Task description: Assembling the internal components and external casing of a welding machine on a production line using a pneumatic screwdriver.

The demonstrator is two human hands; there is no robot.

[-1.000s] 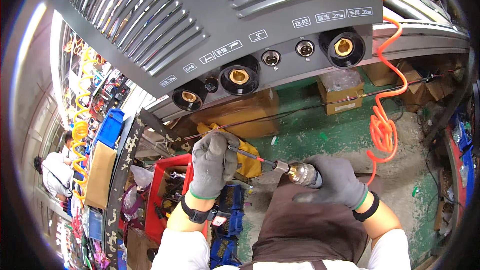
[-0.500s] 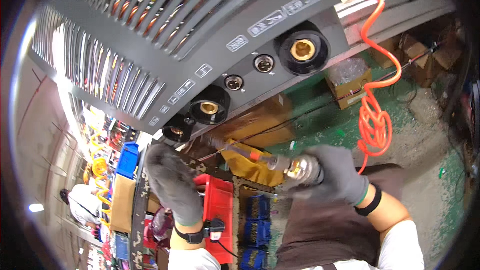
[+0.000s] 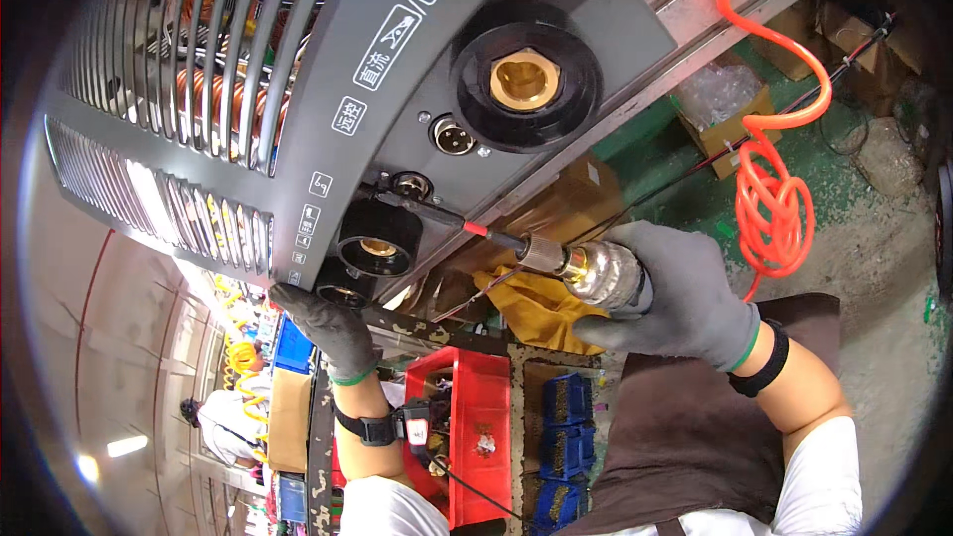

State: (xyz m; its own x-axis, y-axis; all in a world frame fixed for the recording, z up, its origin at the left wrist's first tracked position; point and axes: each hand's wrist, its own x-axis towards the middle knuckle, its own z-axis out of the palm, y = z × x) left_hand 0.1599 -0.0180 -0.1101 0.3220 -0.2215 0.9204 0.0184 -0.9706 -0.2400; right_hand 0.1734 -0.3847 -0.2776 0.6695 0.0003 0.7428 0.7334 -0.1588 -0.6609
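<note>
A dark grey machine front panel [image 3: 556,69] with louvred vents fills the upper view. It carries round black sockets with brass centres [image 3: 524,79] and small connectors. My right hand [image 3: 675,290], in a grey glove, grips a silver air screwdriver [image 3: 596,273]. Its long bit [image 3: 437,215] reaches up-left to a small fitting [image 3: 410,185] on the panel. My left hand [image 3: 333,328], also gloved, presses against the panel's lower corner beside another brass-centred socket [image 3: 377,243].
A coiled orange air hose [image 3: 769,194] hangs at right over a green floor with cardboard boxes [image 3: 730,119]. A red bin [image 3: 476,427], blue trays [image 3: 566,437] and a yellow cloth [image 3: 536,308] lie below. Another person [image 3: 223,422] stands far left.
The view has closed in on the panel. My left hand left the screwdriver bit and went to the panel's lower corner. The bit tip now sits at the small fitting.
</note>
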